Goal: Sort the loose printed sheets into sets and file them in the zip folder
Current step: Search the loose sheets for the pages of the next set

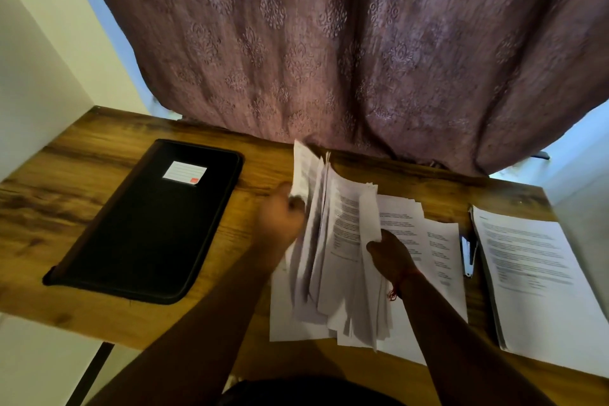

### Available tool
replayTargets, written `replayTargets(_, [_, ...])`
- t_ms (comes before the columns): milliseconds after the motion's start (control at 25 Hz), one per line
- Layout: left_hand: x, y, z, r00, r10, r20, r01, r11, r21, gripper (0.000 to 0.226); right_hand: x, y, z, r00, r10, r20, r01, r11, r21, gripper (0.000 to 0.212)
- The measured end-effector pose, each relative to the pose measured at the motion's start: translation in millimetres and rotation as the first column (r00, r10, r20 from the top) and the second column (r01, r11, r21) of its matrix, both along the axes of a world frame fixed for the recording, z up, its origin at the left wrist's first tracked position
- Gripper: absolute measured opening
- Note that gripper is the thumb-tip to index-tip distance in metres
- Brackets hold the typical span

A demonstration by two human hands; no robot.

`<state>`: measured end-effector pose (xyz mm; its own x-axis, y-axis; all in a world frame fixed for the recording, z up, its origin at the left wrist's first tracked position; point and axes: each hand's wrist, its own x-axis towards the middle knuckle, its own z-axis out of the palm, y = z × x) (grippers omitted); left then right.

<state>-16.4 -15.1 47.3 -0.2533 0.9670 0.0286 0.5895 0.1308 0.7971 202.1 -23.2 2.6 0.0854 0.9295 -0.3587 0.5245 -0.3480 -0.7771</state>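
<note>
The loose sheets (333, 250) lay mid-desk (99, 148), fanned up between both hands. The left hand (280, 217) gripped their far-left edges; the right hand (392, 257) pinched 1 curling page. Light, floppy and slippery, they looked best squared and held by the edges. The shut folder (145, 224) lay left; its label (184, 172) was unreadable.

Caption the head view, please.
Both hands, left and right, leaf through loose printed sheets beside a closed zip folder.

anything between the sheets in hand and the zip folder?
Nothing visible on the bare table between the loose sheets and the zip folder. But the folder lies closed, so it needs opening first.
</note>
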Motion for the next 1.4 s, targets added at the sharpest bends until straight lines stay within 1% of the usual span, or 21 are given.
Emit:
replayTargets(80, [-5.1, 14.2, 41.4, 0.997, -0.06, -0.044, 0.065, 0.992, 0.113, 0.022, 0.5, 0.3, 1.6, 1.0, 0.011, 0.017, -0.011, 1.0, -0.005, 0.029])
replayTargets(160, [-0.8, 16.9, 76.2, 0.992, -0.126, -0.029, 0.129, 0.977, 0.167, 0.026, 2.2, -1.4, 3.9, 1.0, 0.018, 0.015, -0.018, 1.0, -0.019, 0.03])
replayTargets(240, [10.4, 10.3, 98.5, 0.98, -0.191, 0.064, 0.172, 0.959, 0.224, 0.027, 4.5, -2.4, 8.8, 1.0, 0.004, -0.003, -0.004, 1.0, -0.021, 0.029])
replayTargets(360, [21.2, 5.6, 115.4, 0.921, -0.24, 0.307, 0.156, 0.949, 0.274, 0.021, 14.6, -0.8, 19.5, 0.999, -0.042, -0.012, 0.042, 0.999, 0.004, 0.027])
replayTargets(440, [17.6, 10.5, 118.0, 0.833, -0.243, 0.497, 0.136, 0.961, 0.242, 0.016, 25.5, 0.2, 28.9, 0.997, -0.079, -0.017, 0.079, 0.997, 0.025, 0.02])
replayTargets(520, [11.1, 12.8, 114.0, 0.735, -0.206, 0.646, 0.078, 0.972, 0.222, 0.016, 38.3, 0.7, 39.6, 0.991, -0.127, -0.051, 0.13, 0.99, 0.056, 0.019])
replayTargets(600, [3.1, 10.9, 111.3, 0.591, -0.202, 0.781, -0.018, 0.965, 0.263, 0.018, 49.5, 1.1, 49.0, 0.981, -0.181, -0.069, 0.186, 0.979, 0.084, 0.021])
replayTargets(640, [-0.8, 11.1, 110.5, 0.524, -0.222, 0.822, -0.059, 0.954, 0.294, 0.019, 54.7, 2.0, 52.1, 0.977, -0.203, -0.063, 0.209, 0.973, 0.097, 0.023])
replayTargets(680, [-3.8, 11.1, 111.8, 0.479, -0.249, 0.841, -0.082, 0.942, 0.326, 0.019, 59.0, 2.8, 54.4, 0.973, -0.225, -0.052, 0.23, 0.968, 0.102, 0.025])
replayTargets(720, [-5.8, 12.9, 112.2, 0.462, -0.268, 0.845, -0.093, 0.933, 0.347, 0.019, 61.4, 4.0, 55.9, 0.967, -0.25, -0.039, 0.253, 0.962, 0.102, 0.028])
replayTargets(760, [-5.9, 15.5, 111.0, 0.465, -0.272, 0.843, -0.089, 0.933, 0.35, 0.018, 63.4, 5.1, 56.5, 0.963, -0.269, -0.025, 0.27, 0.958, 0.102, 0.033])
replayTargets(800, [-4.5, 18.7, 107.2, 0.496, -0.242, 0.834, -0.074, 0.945, 0.318, 0.017, 64.9, 5.9, 56.7, 0.96, -0.281, -0.016, 0.281, 0.954, 0.103, 0.036])
replayTargets(840, [-2.1, 21.4, 101.4, 0.564, -0.185, 0.805, -0.048, 0.966, 0.255, 0.016, 65.5, 6.4, 57.2, 0.958, -0.287, -0.012, 0.287, 0.952, 0.104, 0.038])
replayTargets(880, [1.7, 22.8, 92.5, 0.66, -0.11, 0.743, -0.021, 0.986, 0.164, 0.016, 65.7, 7.3, 57.3, 0.957, -0.289, -0.012, 0.289, 0.951, 0.107, 0.039])
replayTargets(920, [5.3, 22.2, 79.2, 0.748, -0.038, 0.662, -0.003, 0.998, 0.06, 0.016, 65.0, 7.3, 58.5, 0.958, -0.287, -0.008, 0.286, 0.951, 0.118, 0.038])
replayTargets(960, [10.2, 19.3, 64.1, 0.81, 0.013, 0.586, 0.009, 0.999, -0.035, 0.016, 62.6, 7.1, 60.2, 0.958, -0.285, 0.009, 0.282, 0.95, 0.133, 0.038])
replayTargets(1080, [25.9, 6.6, 5.6, 0.917, 0.098, 0.387, 0.004, 0.967, -0.254, 0.023, 50.9, 8.4, 66.8, 0.957, -0.254, 0.139, 0.225, 0.955, 0.195, 0.036])
replayTargets(1160, [28.2, 0.1, -21.9, 0.942, 0.175, 0.288, -0.082, 0.948, -0.306, 0.027, 42.8, 6.1, 69.9, 0.942, -0.236, 0.237, 0.186, 0.958, 0.217, 0.036])
replayTargets(1240, [17.4, 0.7, -37.3, 0.927, 0.227, 0.3, -0.141, 0.949, -0.282, 0.028, 37.1, 4.9, 72.3, 0.914, -0.228, 0.336, 0.149, 0.958, 0.243, 0.032])
replayTargets(1320, [6.2, -0.4, -45.8, 0.93, 0.178, 0.321, -0.093, 0.96, -0.264, 0.027, 27.4, 2.7, 73.2, 0.879, -0.19, 0.437, 0.091, 0.967, 0.238, 0.032])
replayTargets(1400, [2.3, -4.1, -52.4, 0.94, 0.136, 0.313, -0.041, 0.955, -0.293, 0.028, 7.3, -0.8, 71.9, 0.814, -0.107, 0.571, -0.024, 0.976, 0.218, 0.035])
